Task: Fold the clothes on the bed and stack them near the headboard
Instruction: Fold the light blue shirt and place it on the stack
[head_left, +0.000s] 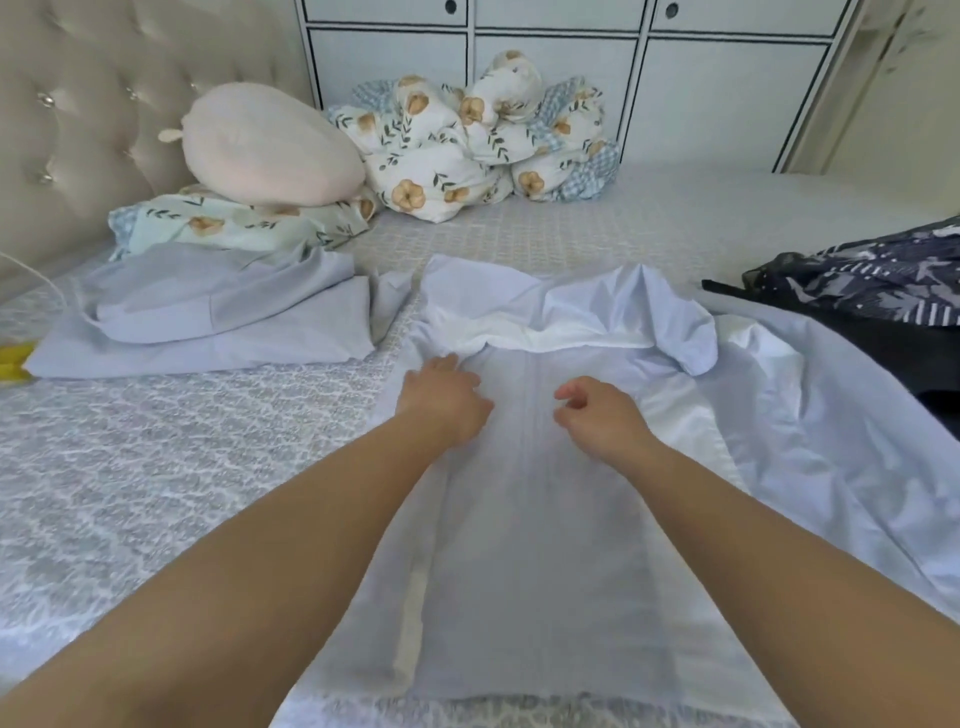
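Note:
A pale blue garment (524, 545) lies spread lengthwise on the bed in front of me, its far end bunched up with white lining showing. My left hand (444, 397) rests on its left side, fingers reaching toward the bunched part. Just to the right, my right hand (597, 418) hovers at the garment's middle with fingers loosely curled and nothing in them. A stack of folded pale blue clothes (208, 322) lies to the left, near the tufted headboard (78, 130). A dark patterned garment (862, 291) lies unfolded at the right edge.
A pink pillow (270, 148) sits on a floral pillow (234, 226) by the headboard. A bundled floral quilt (467, 145) lies against the white wardrobe (717, 93) behind the bed. A yellow object (13, 361) shows at the left edge. The patterned bedsheet (156, 467) lies bare at my left.

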